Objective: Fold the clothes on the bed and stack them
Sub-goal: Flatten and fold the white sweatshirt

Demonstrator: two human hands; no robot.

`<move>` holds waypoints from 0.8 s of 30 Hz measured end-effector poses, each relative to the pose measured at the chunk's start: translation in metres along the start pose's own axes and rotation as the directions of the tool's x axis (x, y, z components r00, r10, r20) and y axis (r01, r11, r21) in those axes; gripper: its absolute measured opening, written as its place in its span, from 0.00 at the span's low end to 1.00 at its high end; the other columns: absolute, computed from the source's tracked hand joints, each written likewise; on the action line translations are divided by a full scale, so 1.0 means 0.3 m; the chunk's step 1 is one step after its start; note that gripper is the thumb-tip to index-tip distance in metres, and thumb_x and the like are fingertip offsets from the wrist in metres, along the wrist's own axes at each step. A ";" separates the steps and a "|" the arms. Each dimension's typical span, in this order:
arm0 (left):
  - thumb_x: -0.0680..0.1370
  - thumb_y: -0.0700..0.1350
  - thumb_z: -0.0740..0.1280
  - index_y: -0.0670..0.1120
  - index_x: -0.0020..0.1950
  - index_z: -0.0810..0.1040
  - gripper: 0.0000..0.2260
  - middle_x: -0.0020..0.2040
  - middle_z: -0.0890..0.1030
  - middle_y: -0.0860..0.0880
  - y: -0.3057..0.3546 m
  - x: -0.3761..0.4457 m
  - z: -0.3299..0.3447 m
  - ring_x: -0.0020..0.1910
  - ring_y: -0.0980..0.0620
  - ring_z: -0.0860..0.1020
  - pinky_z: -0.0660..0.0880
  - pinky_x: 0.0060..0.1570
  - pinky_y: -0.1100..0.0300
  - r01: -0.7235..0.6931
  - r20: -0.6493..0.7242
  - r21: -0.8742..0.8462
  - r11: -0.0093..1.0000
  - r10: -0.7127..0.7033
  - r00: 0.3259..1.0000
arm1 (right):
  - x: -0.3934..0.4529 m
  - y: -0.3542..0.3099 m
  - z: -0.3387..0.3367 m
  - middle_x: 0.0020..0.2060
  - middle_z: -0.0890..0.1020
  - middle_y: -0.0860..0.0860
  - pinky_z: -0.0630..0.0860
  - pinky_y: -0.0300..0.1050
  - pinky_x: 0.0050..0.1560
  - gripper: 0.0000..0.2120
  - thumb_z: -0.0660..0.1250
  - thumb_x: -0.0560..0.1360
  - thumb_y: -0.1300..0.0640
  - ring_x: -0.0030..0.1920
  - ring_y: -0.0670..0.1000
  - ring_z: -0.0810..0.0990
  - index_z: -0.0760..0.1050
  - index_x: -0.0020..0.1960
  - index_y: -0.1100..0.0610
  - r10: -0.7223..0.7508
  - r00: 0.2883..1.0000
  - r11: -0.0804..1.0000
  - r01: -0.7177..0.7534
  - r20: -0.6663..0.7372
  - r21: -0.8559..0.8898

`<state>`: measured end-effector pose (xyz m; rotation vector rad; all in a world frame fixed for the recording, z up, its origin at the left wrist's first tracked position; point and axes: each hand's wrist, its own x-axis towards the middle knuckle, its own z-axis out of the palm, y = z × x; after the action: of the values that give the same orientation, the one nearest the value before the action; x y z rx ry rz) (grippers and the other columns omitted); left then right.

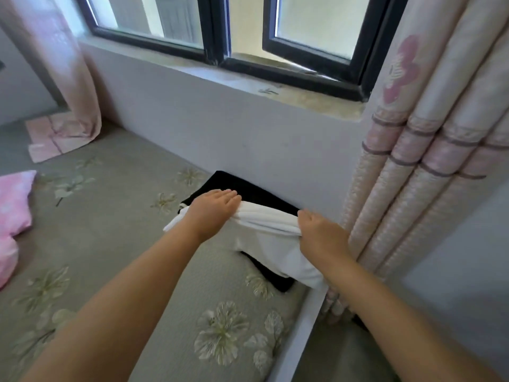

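A white garment [275, 238] is laid on a folded black garment [248, 194] at the corner of the bed [137, 244], close to the wall. Its far edge is pressed by the flat, straight-fingered left hand [212, 208]. Its right fold is gripped by the curled right hand [319, 230], beside the curtain [427, 161].

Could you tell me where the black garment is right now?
In the head view it lies right of centre on the bed, against the wall under the window, beneath the white garment.
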<state>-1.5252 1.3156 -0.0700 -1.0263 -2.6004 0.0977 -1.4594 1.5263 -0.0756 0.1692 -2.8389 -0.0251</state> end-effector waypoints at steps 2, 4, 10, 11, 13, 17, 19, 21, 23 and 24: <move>0.56 0.28 0.69 0.31 0.44 0.81 0.17 0.41 0.83 0.35 -0.081 0.109 0.041 0.36 0.38 0.82 0.77 0.29 0.46 -0.052 0.011 0.015 0.999 0.052 0.999 | 0.117 0.015 0.009 0.25 0.78 0.55 0.63 0.38 0.17 0.18 0.77 0.45 0.70 0.22 0.54 0.76 0.76 0.32 0.62 -0.027 0.998 1.000 0.027 -0.054 -0.007; 0.57 0.29 0.67 0.33 0.40 0.82 0.13 0.38 0.83 0.38 -0.165 0.215 0.077 0.33 0.41 0.82 0.77 0.25 0.50 -0.100 -0.006 0.057 0.993 0.100 0.995 | 0.237 0.034 0.042 0.21 0.75 0.53 0.60 0.35 0.14 0.21 0.78 0.38 0.71 0.18 0.53 0.73 0.74 0.27 0.61 -0.005 0.997 1.000 0.006 -0.081 0.017; 0.67 0.34 0.55 0.34 0.43 0.82 0.17 0.42 0.83 0.38 -0.381 0.422 0.267 0.39 0.40 0.83 0.78 0.33 0.47 -0.138 -0.136 0.127 0.982 0.155 0.978 | 0.486 0.036 0.237 0.38 0.83 0.62 0.79 0.45 0.31 0.16 0.71 0.53 0.70 0.37 0.60 0.84 0.80 0.41 0.68 0.072 0.991 0.997 -0.071 -0.112 0.009; 0.68 0.34 0.55 0.34 0.44 0.82 0.17 0.43 0.83 0.38 -0.405 0.421 0.322 0.40 0.39 0.83 0.78 0.34 0.46 -0.122 -0.160 0.132 0.984 0.143 0.977 | 0.496 0.023 0.301 0.42 0.83 0.63 0.80 0.49 0.35 0.19 0.73 0.53 0.69 0.42 0.61 0.84 0.80 0.44 0.69 0.084 0.992 0.996 -0.084 -0.095 0.005; 0.69 0.34 0.55 0.35 0.46 0.82 0.17 0.46 0.83 0.37 -0.419 0.397 0.454 0.44 0.37 0.82 0.78 0.39 0.44 -0.073 -0.158 0.156 0.985 0.098 0.983 | 0.488 -0.017 0.436 0.48 0.82 0.64 0.79 0.53 0.43 0.25 0.77 0.53 0.67 0.49 0.63 0.82 0.79 0.50 0.69 0.093 0.996 0.996 -0.093 -0.007 -0.013; 0.78 0.38 0.55 0.46 0.75 0.50 0.27 0.76 0.49 0.43 -0.330 0.235 0.791 0.75 0.42 0.48 0.49 0.71 0.48 0.213 0.550 0.100 0.972 -0.233 0.802 | 0.381 -0.133 0.761 0.73 0.49 0.65 0.46 0.56 0.72 0.30 0.56 0.78 0.62 0.74 0.63 0.48 0.45 0.74 0.67 0.000 0.832 0.998 -0.033 0.555 0.050; 0.78 0.39 0.57 0.53 0.75 0.39 0.33 0.76 0.39 0.48 -0.252 0.130 0.940 0.74 0.46 0.38 0.41 0.71 0.49 0.264 0.749 0.076 0.962 -0.230 0.622 | 0.310 -0.179 0.896 0.74 0.42 0.62 0.39 0.55 0.72 0.33 0.55 0.79 0.54 0.74 0.61 0.41 0.40 0.74 0.63 -0.073 0.706 0.997 0.030 0.704 0.073; 0.77 0.38 0.58 0.54 0.74 0.37 0.36 0.75 0.36 0.50 -0.181 0.042 1.035 0.74 0.47 0.38 0.40 0.71 0.49 0.341 0.784 0.031 0.939 -0.235 0.575 | 0.245 -0.210 0.971 0.72 0.56 0.64 0.52 0.57 0.71 0.39 0.67 0.71 0.45 0.73 0.62 0.54 0.56 0.73 0.63 -0.099 0.700 0.994 0.095 0.708 0.046; 0.77 0.38 0.58 0.55 0.74 0.36 0.37 0.75 0.36 0.51 -0.157 -0.003 1.084 0.74 0.47 0.37 0.38 0.71 0.50 0.419 0.743 0.016 0.908 -0.291 0.602 | 0.212 -0.225 1.012 0.62 0.75 0.61 0.71 0.57 0.60 0.40 0.78 0.53 0.42 0.63 0.60 0.74 0.76 0.61 0.60 -0.103 0.783 0.993 0.118 0.614 0.016; 0.77 0.38 0.57 0.55 0.74 0.36 0.36 0.75 0.36 0.51 -0.153 -0.013 1.099 0.74 0.47 0.37 0.37 0.71 0.50 0.432 0.719 0.012 0.902 -0.308 0.623 | 0.203 -0.225 1.029 0.59 0.78 0.60 0.74 0.58 0.56 0.40 0.80 0.49 0.43 0.60 0.60 0.77 0.78 0.57 0.60 -0.124 0.807 0.991 0.133 0.577 0.027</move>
<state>-1.6639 1.2992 -0.3721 -0.4997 -3.5408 0.2185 -1.6001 1.4521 -0.3553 0.4166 -3.4313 -0.1530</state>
